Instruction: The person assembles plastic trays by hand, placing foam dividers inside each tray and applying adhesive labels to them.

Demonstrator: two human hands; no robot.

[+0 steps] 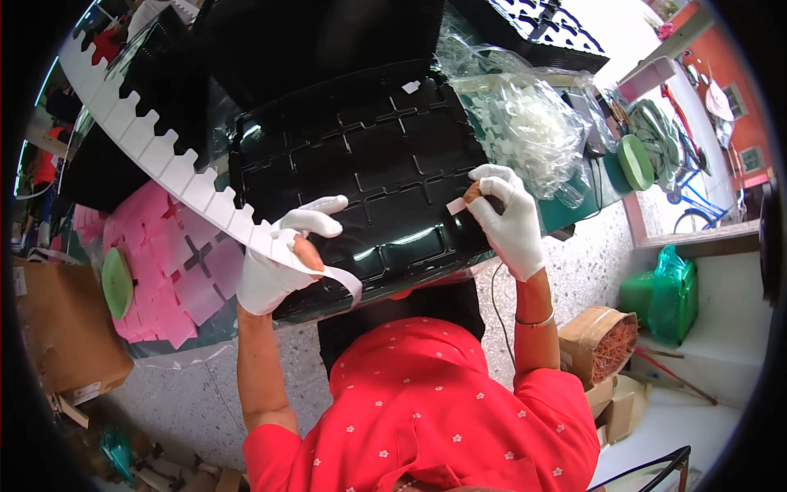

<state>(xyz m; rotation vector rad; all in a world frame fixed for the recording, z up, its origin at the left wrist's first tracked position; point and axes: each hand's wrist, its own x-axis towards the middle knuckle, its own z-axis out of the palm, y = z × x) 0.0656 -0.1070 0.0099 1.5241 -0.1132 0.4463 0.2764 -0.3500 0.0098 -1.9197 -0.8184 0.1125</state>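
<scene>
Leftmost, a pile of pink foam squares (160, 262) lies on the bench beside a green disc (116, 283). Across it runs a long white notched strip (156, 143), stiff and toothed along one edge; the gloved left hand (275, 262) grips its near end, where the backing curls away. Under both hands sits a glossy black moulded tray (361, 164), ribbed into shallow cells. By my reading the job is early: only one small white piece (411, 85) sits at the tray's far edge. The gloved right hand (508, 221) pinches a small white tab (456, 206) against the tray's right side. Further right, a clear bag of white parts (525, 123) looks crinkled and soft.
</scene>
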